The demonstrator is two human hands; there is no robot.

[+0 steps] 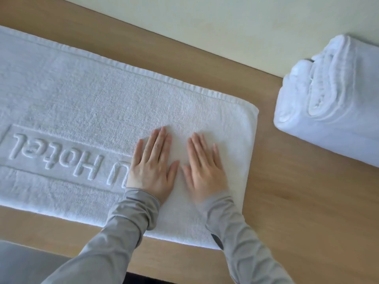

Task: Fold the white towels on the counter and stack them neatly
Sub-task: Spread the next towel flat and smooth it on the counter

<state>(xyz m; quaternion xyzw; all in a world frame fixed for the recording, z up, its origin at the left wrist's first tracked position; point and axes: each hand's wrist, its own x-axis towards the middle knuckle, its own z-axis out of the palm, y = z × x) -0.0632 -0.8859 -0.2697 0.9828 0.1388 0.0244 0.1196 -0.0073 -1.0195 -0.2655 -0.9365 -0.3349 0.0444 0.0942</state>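
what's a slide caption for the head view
Left hand and right hand flatten a white hotel towel beside folded towels.

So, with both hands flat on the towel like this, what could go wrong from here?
1. The left hand and the right hand press only the right end of the towel; a push may slide it on the smooth counter and skew its edges.
2. The stack of folded towels looks bulgy and uneven, so another towel laid on top might lean or slip.
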